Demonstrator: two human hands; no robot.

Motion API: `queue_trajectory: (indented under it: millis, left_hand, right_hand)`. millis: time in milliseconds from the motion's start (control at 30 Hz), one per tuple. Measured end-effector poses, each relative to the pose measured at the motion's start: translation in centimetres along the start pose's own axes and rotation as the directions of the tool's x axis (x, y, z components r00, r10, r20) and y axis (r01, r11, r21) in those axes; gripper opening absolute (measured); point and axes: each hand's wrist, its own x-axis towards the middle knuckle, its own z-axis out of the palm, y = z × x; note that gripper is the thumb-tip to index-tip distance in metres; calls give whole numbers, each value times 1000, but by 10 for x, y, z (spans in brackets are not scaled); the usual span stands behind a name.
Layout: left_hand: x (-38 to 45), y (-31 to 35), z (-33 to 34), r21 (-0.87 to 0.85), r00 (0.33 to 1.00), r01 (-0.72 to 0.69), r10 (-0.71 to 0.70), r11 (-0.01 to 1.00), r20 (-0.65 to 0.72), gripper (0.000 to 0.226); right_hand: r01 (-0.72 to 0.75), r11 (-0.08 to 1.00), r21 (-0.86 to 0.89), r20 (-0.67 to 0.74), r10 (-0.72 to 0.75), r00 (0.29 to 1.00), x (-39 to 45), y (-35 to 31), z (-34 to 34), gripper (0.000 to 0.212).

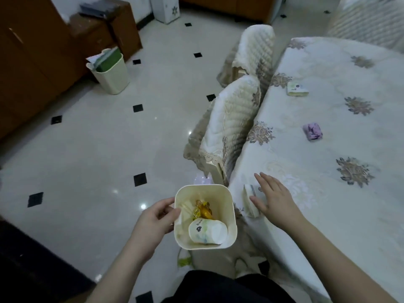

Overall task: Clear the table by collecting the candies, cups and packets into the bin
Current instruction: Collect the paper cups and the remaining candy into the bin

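My left hand (157, 217) grips the left rim of a small cream bin (230, 206), held beside the table's near-left corner. Inside it lie a white paper cup (207, 231) on its side and an orange candy wrapper (204, 209). My right hand (272, 197) hovers flat with spread fingers over a white packet (249, 199) at the table edge, touching or nearly touching it. Farther along the table (328, 149), which has a floral cloth, lie a purple packet (312, 131) and a white tissue packet (297, 89).
Two chairs (229, 121) with quilted covers stand pushed against the table's left side. A larger pale waste bin (110, 72) with papers stands on the tiled floor by a wooden cabinet (32, 62). A yellow-green wrapper (184, 261) lies on the floor below the small bin.
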Motion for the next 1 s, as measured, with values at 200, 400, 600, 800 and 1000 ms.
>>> queue_trajectory:
  millis: [200,400,600,800,1000]
  left_hand:
    - [49,22,-19,114,978,-20,-5,993,209,23]
    - [80,52,4,188,924,-44,-32,981,382,27]
    - [94,62,23,278,871,-107,-44,955,489,30]
    - [93,64,35,312,904,-115,-31,943,427,30]
    - [76,60,39,281,932,-86,-23,956,363,29]
  right_hand:
    - [-182,971,154,-8,186,983,-9,-30,3,63]
    - [-247,954,172,-69,262,963,-38,-30,-4,62]
    - [-329,925,192,-93,351,932,-54,-18,4,64]
    - [-351,917,191,-15,360,933,-55,0,8,83]
    - [-234,972,-33,32,235,972,-36,12,11,110]
